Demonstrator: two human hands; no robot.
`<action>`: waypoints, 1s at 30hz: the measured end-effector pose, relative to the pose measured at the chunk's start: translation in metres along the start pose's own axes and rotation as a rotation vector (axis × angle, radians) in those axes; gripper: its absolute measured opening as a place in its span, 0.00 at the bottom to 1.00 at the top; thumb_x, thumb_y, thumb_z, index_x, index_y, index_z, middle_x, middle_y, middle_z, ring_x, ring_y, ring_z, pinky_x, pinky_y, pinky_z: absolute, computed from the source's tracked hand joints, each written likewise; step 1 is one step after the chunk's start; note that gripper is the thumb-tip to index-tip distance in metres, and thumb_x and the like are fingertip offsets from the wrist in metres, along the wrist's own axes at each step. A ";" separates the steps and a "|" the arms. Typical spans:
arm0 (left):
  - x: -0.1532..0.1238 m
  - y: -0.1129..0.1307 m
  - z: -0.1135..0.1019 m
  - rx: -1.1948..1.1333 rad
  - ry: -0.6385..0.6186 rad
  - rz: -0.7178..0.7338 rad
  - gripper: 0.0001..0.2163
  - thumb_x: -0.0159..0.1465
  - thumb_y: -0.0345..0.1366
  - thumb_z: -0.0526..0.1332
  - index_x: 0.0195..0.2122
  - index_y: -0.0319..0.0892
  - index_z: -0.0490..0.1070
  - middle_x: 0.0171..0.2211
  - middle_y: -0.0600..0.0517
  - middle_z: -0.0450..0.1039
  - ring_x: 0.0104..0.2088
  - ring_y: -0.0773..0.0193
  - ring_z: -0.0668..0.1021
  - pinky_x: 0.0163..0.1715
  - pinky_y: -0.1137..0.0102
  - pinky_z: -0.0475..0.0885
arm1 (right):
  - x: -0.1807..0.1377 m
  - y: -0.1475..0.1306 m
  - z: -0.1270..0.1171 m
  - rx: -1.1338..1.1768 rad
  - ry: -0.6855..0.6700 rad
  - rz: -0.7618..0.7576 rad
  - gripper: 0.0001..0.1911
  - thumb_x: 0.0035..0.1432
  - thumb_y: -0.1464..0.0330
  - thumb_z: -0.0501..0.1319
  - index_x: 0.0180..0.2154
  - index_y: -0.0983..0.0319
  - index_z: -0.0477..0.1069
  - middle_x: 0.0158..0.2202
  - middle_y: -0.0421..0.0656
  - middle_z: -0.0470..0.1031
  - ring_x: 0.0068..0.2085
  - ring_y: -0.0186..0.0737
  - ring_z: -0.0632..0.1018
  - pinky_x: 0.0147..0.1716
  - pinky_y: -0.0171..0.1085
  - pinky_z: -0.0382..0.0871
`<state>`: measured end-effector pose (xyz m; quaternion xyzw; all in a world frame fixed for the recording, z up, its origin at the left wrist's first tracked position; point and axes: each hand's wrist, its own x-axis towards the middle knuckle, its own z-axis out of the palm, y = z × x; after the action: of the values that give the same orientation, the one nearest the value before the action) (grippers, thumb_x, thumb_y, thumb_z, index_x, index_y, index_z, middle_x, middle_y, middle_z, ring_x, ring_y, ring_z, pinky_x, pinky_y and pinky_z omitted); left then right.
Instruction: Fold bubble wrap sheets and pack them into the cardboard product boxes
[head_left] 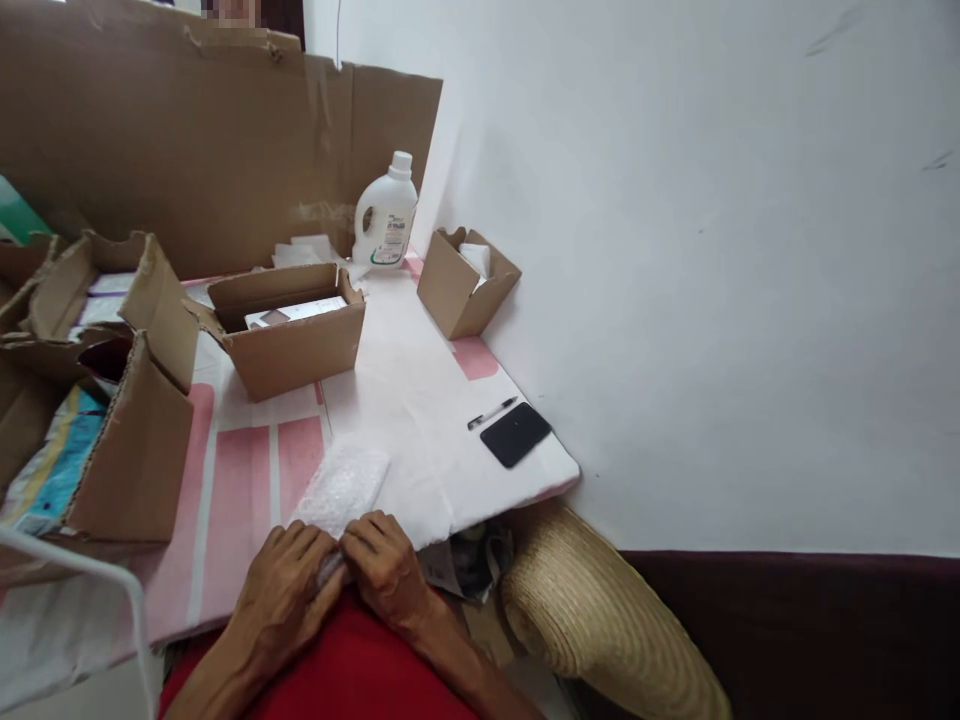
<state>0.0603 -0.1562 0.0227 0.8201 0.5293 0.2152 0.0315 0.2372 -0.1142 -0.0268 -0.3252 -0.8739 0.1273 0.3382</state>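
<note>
White bubble wrap [346, 484] lay on the table [397, 410] just beyond the grip, its near end clasped by the left hand [289, 575] and right hand [385, 568] together, probably to keep it even. Farther ahead stood a box [300, 350] and bottle [388, 222]; rightward, a pen [492, 413] and dark slab [516, 435]; leftward, boxes [135, 460] likely limited reach.

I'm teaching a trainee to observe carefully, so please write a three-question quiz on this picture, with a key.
1. What are the left hand and right hand holding?
2. True or false: the white bottle stands upright.
3. Which lies on the table near the wall? A) scissors B) pen C) spoon

Key: 1. bubble wrap; 2. true; 3. B
</note>
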 end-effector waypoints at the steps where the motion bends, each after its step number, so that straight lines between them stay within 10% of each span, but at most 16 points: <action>1: -0.002 -0.001 -0.004 -0.036 -0.013 0.016 0.09 0.65 0.38 0.62 0.45 0.45 0.72 0.39 0.50 0.79 0.38 0.59 0.78 0.38 0.64 0.70 | -0.004 0.002 -0.006 0.094 -0.010 0.042 0.13 0.71 0.71 0.51 0.38 0.61 0.73 0.34 0.46 0.77 0.37 0.44 0.73 0.36 0.41 0.67; 5: -0.015 -0.023 -0.017 -0.109 -0.038 0.064 0.32 0.58 0.48 0.69 0.62 0.47 0.65 0.54 0.46 0.77 0.56 0.51 0.76 0.53 0.59 0.71 | -0.011 0.008 -0.029 0.456 0.017 0.317 0.09 0.65 0.74 0.56 0.41 0.59 0.75 0.38 0.44 0.78 0.42 0.42 0.75 0.43 0.39 0.69; 10: -0.018 -0.045 -0.004 -0.308 -0.006 -0.094 0.09 0.68 0.38 0.58 0.46 0.49 0.75 0.41 0.52 0.82 0.44 0.62 0.81 0.44 0.69 0.75 | 0.000 0.012 -0.038 0.577 -0.003 0.627 0.07 0.65 0.68 0.58 0.36 0.60 0.75 0.34 0.40 0.76 0.37 0.38 0.75 0.37 0.34 0.66; 14: -0.003 -0.040 0.009 -0.469 -0.010 -0.415 0.14 0.68 0.47 0.55 0.33 0.46 0.72 0.28 0.55 0.75 0.28 0.66 0.77 0.30 0.73 0.71 | 0.018 0.018 -0.030 0.582 0.041 0.756 0.08 0.65 0.63 0.60 0.37 0.61 0.74 0.30 0.38 0.74 0.32 0.36 0.73 0.34 0.33 0.63; 22: 0.016 -0.026 0.019 -0.388 -0.019 -0.753 0.14 0.67 0.51 0.54 0.41 0.47 0.71 0.27 0.58 0.75 0.26 0.65 0.77 0.27 0.72 0.69 | 0.037 0.031 -0.006 0.396 0.124 0.823 0.12 0.62 0.58 0.60 0.34 0.61 0.72 0.24 0.37 0.72 0.27 0.36 0.73 0.30 0.33 0.61; 27: 0.012 -0.017 0.029 0.039 0.328 -0.404 0.20 0.67 0.44 0.58 0.58 0.41 0.66 0.45 0.45 0.78 0.42 0.57 0.80 0.43 0.64 0.73 | 0.039 0.033 -0.004 0.331 0.077 0.841 0.09 0.59 0.61 0.61 0.31 0.59 0.71 0.22 0.36 0.69 0.26 0.37 0.72 0.30 0.34 0.62; 30: 0.010 -0.017 0.036 0.199 0.245 -0.059 0.19 0.66 0.38 0.61 0.58 0.44 0.69 0.52 0.44 0.76 0.50 0.52 0.77 0.50 0.60 0.70 | 0.042 0.036 -0.007 0.287 0.099 0.818 0.08 0.57 0.61 0.62 0.32 0.60 0.72 0.26 0.39 0.73 0.29 0.39 0.74 0.33 0.36 0.65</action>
<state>0.0630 -0.1336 -0.0115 0.7708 0.5718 0.2590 -0.1083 0.2358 -0.0591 -0.0166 -0.6001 -0.6294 0.3549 0.3433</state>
